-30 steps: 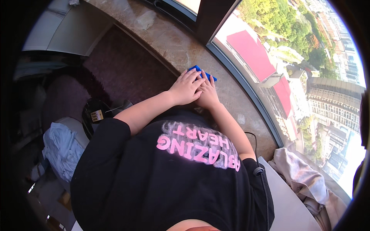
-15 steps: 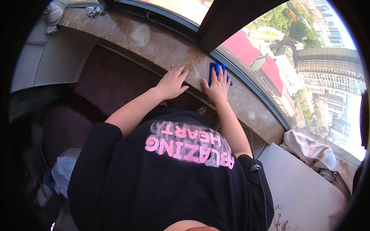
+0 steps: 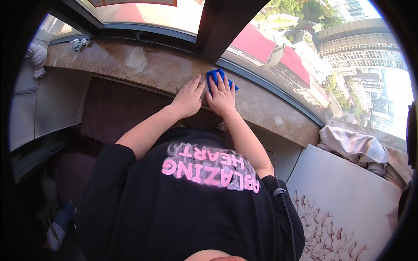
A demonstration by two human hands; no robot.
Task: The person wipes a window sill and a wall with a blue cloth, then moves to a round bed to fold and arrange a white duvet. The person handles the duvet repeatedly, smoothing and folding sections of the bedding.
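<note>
My right hand [image 3: 222, 98] holds a crumpled blue cloth [image 3: 214, 77] down on the stone windowsill [image 3: 254, 98], its fingers lying over the fabric. The cloth sits close to the dark window frame and pokes out past the fingers on both sides. Just left of it, my left hand [image 3: 188, 99] rests on the sill's near edge, empty, with its fingers stretched out and lying fairly flat. A small gap separates the two hands.
A white cable bundle [image 3: 79, 44] and a knotted pale cloth [image 3: 37, 58] are at the far left. Bunched beige fabric [image 3: 355, 145] lies at the right, beside a white flower-patterned panel [image 3: 335, 191]. A dark window post [image 3: 222, 28] rises behind the sill.
My right hand and the blue cloth have slid left along the sill, closer to my left hand. The whole view has turned somewhat to the right.
</note>
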